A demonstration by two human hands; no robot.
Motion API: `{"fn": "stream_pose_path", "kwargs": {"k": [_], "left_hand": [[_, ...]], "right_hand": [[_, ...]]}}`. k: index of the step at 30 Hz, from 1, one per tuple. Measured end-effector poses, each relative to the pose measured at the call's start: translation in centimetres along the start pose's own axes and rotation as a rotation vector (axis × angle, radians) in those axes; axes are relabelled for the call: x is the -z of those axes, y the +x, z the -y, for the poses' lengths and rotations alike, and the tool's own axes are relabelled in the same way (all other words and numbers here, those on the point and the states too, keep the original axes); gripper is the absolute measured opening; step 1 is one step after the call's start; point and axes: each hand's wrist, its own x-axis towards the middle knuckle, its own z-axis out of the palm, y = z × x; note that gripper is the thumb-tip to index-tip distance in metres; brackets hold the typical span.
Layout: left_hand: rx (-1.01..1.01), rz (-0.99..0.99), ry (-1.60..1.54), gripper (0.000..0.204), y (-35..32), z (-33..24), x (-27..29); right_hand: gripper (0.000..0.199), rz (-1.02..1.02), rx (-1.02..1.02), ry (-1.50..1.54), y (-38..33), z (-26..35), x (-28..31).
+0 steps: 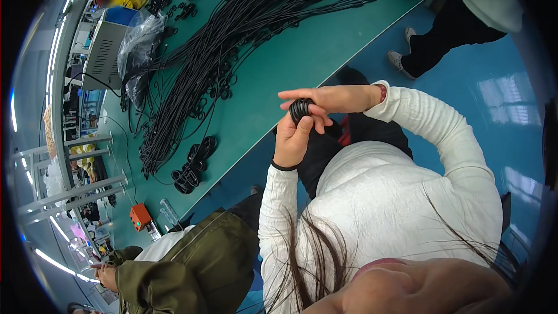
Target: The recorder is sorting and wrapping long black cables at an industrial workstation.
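A small coil of black cable [300, 110] sits at the fingers of my left hand [290, 144], just off the near edge of the table. That hand is closed on it, the thumb along its near side. My right hand [339, 99] reaches across from the right, its fingers stretched out past the far side of the coil and touching or nearly touching it. Which hand the curled fingertips right of the coil belong to is hard to tell. On the green table [264, 75] lies a long bundle of loose black cables [203, 52].
Several coiled cables [193, 166] lie near the table edge, left of my hands. An orange box [139, 217] and a grey metal case [103, 52] with a clear plastic bag [139, 43] stand farther left. A person in an olive jacket [203, 261] is beside me; another person stands upper right.
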Motion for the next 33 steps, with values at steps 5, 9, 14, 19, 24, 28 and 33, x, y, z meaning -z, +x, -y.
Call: {"fn": "stream_pose_path", "kwargs": {"k": [5,9,14,19,24,28,33], "left_hand": [[-0.007,0.007,0.292,0.018,-0.1,-2.1,-1.9],[0.048,0.021,0.351,0.020,-0.3,-1.7,-1.1],[0.077,-0.147,0.205,0.024,-0.4,-1.3,-2.3],[0.108,-0.333,0.440,0.023,-0.5,-2.6,-3.5],[0.132,-0.297,0.854,0.017,-1.3,-4.0,-2.3],[0.172,-0.257,0.634,0.017,-0.6,-4.0,-2.1],[0.373,-0.231,-0.130,0.019,-0.3,-3.3,-2.0]], "right_hand": [[0.035,-0.059,0.207,-0.231,0.3,-1.8,-0.5],[0.030,-0.134,0.210,-0.350,0.0,-1.6,-1.4],[0.023,-0.268,0.111,-0.330,0.3,-1.9,-1.3],[0.022,-0.328,0.099,-0.273,0.7,-1.8,-1.0],[0.027,-0.366,0.137,-0.250,1.1,-1.9,-1.5],[0.032,-0.409,0.089,-0.185,1.2,-1.8,-1.4],[0.044,-0.341,-0.117,-0.039,0.7,-0.2,-2.0]]}}
